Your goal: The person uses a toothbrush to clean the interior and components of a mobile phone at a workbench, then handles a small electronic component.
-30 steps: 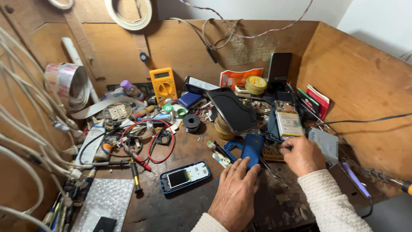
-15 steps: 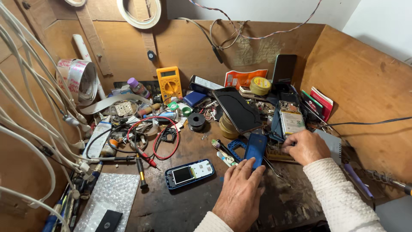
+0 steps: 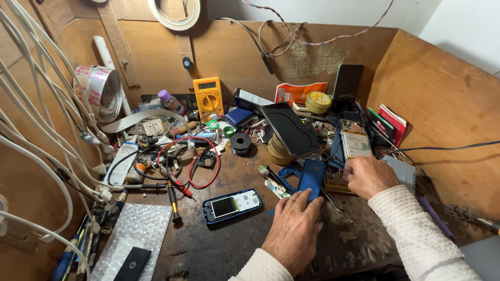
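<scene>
While leaning in over a wooden worktop [image 3: 224,250] walled with brown board, sitting among a crowd of repair clutter. Hanging down the left side, a bundle of white cables [image 3: 36,135], kept off the surface and within reach. Lying at the near left corner, a sheet of bubble wrap [image 3: 133,234], probably serving as a soft pad for the dark slab resting on it. Leaning tilted on a squat roll just behind the hands, a black phone panel [image 3: 291,130], seemingly propped so as not to lie on the scraps. Standing against the back wall, a yellow multimeter [image 3: 208,98], its red lead [image 3: 195,161] looping forward.

Pressing flat on the worktop, the left hand [image 3: 294,229], fingers [image 3: 307,200] slightly spread and touching the lower end of a blue phone cover [image 3: 311,177], apparently steadying it. Resting just right of that cover, the right hand [image 3: 369,176], fingers curled together over small parts near a circuit board; whether gripping anything, impossible to tell. Lying face up to the left of the hands, apart from them, a small blue phone with bare screen [image 3: 232,205].
</scene>
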